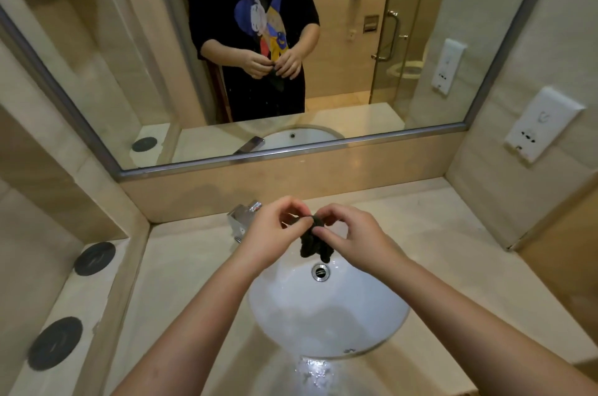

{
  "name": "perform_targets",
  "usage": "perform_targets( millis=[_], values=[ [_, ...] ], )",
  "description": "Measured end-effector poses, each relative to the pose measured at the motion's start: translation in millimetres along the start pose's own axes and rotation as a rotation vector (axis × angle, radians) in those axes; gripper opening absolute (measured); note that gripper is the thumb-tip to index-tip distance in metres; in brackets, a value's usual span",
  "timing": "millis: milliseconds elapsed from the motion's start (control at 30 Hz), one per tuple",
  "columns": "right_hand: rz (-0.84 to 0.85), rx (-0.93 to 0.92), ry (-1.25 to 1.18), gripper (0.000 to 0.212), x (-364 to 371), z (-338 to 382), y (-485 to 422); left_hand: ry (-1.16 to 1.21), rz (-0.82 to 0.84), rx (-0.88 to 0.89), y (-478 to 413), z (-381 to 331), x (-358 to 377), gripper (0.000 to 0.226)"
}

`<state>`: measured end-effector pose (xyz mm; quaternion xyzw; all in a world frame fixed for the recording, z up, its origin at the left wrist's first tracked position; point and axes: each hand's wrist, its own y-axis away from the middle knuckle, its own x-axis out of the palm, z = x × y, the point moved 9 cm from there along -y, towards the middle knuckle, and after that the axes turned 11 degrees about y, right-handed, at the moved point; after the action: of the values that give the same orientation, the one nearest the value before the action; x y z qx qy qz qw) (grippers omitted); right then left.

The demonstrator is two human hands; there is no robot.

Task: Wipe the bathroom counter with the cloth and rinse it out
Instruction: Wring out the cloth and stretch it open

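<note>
Two bare hands hold a small dark cloth (315, 245) over the white sink basin (343, 318) of a beige stone bathroom counter (453, 233). The cloth hangs bunched at the basin's 12 o'clock side, just above the chrome drain (320, 272) and not touching it. The left hand (275, 230) comes in from 7 o'clock, its fingertips curled in and pinching the cloth's upper edge. The right hand (352, 233) reaches from 4 o'clock, with thumb and fingers likewise pinched on the same bunched top, so the two hands nearly meet. A chrome faucet (242, 216) stands at about 11 o'clock of the basin, partly hidden behind the left hand. Water glistens on the counter at the basin's 6 o'clock rim. Two black discs (94, 258) lie on a raised ledge at 9 o'clock. A white wall socket panel (543, 125) sits at 2 o'clock. The mirror (129, 55) at 12 o'clock reflects a person in a dark printed shirt, both hands holding the cloth.
</note>
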<state>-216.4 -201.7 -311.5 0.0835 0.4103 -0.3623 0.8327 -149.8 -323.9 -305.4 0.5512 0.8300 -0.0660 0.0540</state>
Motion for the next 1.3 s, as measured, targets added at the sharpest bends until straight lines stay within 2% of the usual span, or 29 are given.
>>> perform_targets(
  millis=[167, 300, 533, 733, 833, 1100, 1233, 1300],
  values=[
    [-0.014, 0.011, -0.019, 0.009, -6.1, 2.0, -4.0, -0.032, 0.084, 0.031, 3.7, -11.6, -1.9, 0.021],
    [-0.050, 0.093, -0.141, 0.013, -20.5, -6.2, -5.6, -0.079, 0.103, 0.046, 7.5, -15.8, -10.7, 0.036],
    [-0.090, 0.167, -0.398, 0.007, -33.1, -15.7, 0.2, -0.231, 0.067, 0.035, 9.8, -9.7, -24.8, 0.034],
    [0.026, 0.146, -0.351, 0.012, -6.7, -17.3, 7.8, -0.403, 0.135, 0.025, 10.5, 1.6, -10.2, 0.021],
    [0.040, 0.153, -0.260, 0.013, 3.3, -24.7, 14.6, -0.379, 0.201, 0.004, 12.2, 14.0, 1.1, 0.014],
    [0.099, 0.206, -0.194, 0.030, -0.7, -66.8, 28.3, -0.320, 0.178, -0.063, 7.6, 34.6, 11.7, 0.017],
    [0.075, 0.176, -0.146, 0.013, -18.7, -79.7, 28.4, -0.384, 0.184, -0.061, 4.7, 34.2, 25.8, 0.017],
    [0.068, 0.184, -0.152, 0.015, -29.4, -90.1, 28.5, -0.391, 0.152, -0.061, 2.8, 31.8, 32.3, 0.015]
  ],
)
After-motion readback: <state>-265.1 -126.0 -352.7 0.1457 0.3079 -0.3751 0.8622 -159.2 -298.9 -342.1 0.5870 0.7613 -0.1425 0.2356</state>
